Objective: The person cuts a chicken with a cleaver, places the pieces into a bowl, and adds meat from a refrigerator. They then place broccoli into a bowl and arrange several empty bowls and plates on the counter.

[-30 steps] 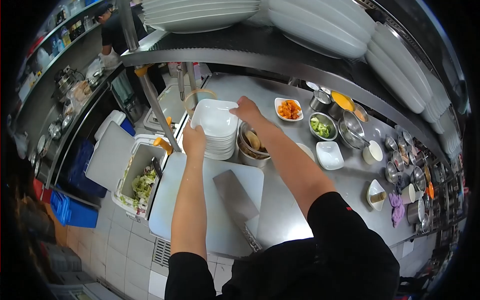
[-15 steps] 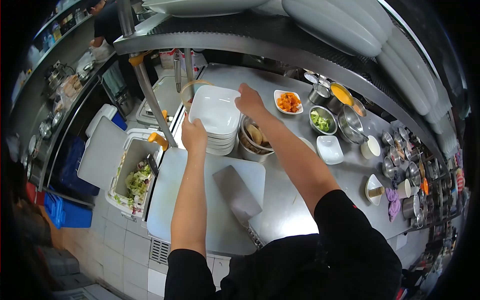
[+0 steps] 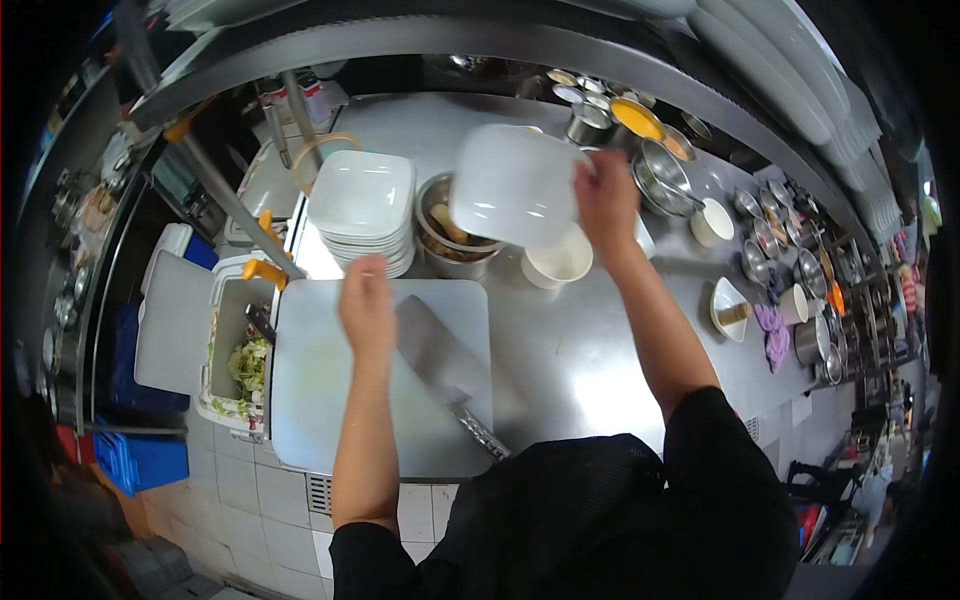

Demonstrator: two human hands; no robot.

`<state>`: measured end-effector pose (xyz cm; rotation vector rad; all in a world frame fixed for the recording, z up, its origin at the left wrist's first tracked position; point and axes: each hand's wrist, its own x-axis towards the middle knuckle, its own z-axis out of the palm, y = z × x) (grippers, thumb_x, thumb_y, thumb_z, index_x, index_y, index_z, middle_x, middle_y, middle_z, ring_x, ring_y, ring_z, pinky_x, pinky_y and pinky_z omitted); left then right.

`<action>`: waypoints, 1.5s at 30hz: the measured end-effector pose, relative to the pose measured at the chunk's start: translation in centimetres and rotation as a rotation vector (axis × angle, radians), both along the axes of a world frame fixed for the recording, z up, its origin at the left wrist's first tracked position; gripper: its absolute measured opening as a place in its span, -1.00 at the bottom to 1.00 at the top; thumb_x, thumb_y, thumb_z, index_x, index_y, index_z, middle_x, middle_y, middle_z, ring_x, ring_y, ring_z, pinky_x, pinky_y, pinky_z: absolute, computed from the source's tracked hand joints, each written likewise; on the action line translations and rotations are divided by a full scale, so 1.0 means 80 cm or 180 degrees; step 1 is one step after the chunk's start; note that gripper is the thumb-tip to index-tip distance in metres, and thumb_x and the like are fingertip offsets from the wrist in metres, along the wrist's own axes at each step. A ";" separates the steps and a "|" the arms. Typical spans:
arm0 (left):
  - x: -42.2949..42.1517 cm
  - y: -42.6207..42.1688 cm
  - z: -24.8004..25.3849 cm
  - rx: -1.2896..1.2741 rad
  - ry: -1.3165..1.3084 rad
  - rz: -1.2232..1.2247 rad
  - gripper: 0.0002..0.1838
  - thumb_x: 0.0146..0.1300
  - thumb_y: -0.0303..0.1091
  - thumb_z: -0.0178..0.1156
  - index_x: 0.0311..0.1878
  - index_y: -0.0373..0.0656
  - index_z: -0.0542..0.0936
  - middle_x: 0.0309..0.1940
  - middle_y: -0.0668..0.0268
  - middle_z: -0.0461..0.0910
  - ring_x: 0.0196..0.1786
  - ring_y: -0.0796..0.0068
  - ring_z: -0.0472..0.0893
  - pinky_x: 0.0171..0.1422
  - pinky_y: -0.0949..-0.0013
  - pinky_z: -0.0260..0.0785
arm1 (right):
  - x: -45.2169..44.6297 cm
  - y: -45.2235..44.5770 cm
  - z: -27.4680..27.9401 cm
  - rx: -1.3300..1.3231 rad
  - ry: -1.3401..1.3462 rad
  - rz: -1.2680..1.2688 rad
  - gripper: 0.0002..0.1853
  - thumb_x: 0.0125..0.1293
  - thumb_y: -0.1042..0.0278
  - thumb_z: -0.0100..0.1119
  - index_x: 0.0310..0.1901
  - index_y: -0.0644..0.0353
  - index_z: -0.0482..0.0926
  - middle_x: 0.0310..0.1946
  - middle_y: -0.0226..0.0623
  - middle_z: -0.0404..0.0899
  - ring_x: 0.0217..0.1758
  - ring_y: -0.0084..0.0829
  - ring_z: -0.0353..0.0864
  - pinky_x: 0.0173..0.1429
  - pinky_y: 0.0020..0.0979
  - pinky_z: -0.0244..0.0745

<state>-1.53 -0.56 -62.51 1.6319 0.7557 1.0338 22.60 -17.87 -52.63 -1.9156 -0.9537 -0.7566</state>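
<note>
My right hand (image 3: 607, 200) grips the right edge of a white square dish (image 3: 515, 185), lifted above the steel counter and smeared by motion. Below it are a metal pot (image 3: 458, 260) holding brown pieces and a white round tub (image 3: 556, 262). A stack of matching white square dishes (image 3: 362, 195) stands at the back left. My left hand (image 3: 367, 308) is just in front of that stack, over the far edge of the cutting board (image 3: 330, 400); its fingers are blurred. A cleaver (image 3: 437, 352) lies on the board, handle toward me.
At left is an open white bin (image 3: 215, 370) with lettuce scraps. Metal pots, one with orange liquid (image 3: 638, 118), a white cup (image 3: 712, 222), a boat-shaped white dish (image 3: 732, 308) and a purple cloth (image 3: 773, 335) sit to the right. A steel shelf (image 3: 400, 45) runs overhead.
The top dish has come off the stack and moved right in my right hand. My left hand has let go of the stack and drawn back toward me. The view has shifted right.
</note>
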 end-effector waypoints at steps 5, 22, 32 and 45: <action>0.085 -0.112 -0.018 -0.0231 0.1149 -0.1521 -0.59 0.31 -0.02 0.09 -0.10 -0.25 0.52 -0.32 0.20 0.60 -0.46 0.41 0.59 -0.34 0.39 0.42 | -0.009 -0.206 -0.060 -0.0092 0.0983 -0.0783 -0.82 0.19 0.43 0.19 -0.27 0.25 0.39 -0.50 -0.24 0.43 -0.49 -0.42 0.41 -0.35 -0.41 0.36; 0.145 -0.228 0.038 -0.0810 0.1472 -0.1865 -0.60 0.30 -0.14 0.02 -0.18 -0.39 0.52 -0.40 0.16 0.60 -0.55 0.42 0.61 -0.57 0.44 0.45 | -0.019 -0.344 -0.219 -0.0099 0.3050 -0.0176 -0.86 0.19 0.45 0.06 -0.26 0.26 0.33 -0.53 -0.25 0.44 -0.60 -0.48 0.47 -0.60 -0.42 0.46; 0.150 -0.290 -0.117 0.1795 0.3339 -0.1296 -0.75 0.23 -0.28 0.07 -0.15 -0.25 0.54 -0.10 0.12 0.55 -0.09 0.09 0.59 0.00 0.11 0.44 | 0.005 -0.443 -0.224 -0.0037 0.3152 -0.0131 -0.86 0.22 0.40 0.11 -0.32 0.21 0.35 -0.59 -0.36 0.44 -0.56 -0.56 0.45 -0.51 -0.46 0.38; 0.083 -0.112 -0.024 -0.1155 0.1731 -0.0532 -0.84 0.06 -0.30 0.20 -0.43 -0.19 0.54 -0.63 0.33 0.52 -0.56 0.53 0.55 -0.56 0.43 0.36 | -0.069 -0.375 -0.257 -0.0450 0.3402 0.0574 -0.82 0.24 0.35 0.14 -0.29 0.21 0.35 -0.59 -0.35 0.47 -0.61 -0.56 0.47 -0.55 -0.47 0.40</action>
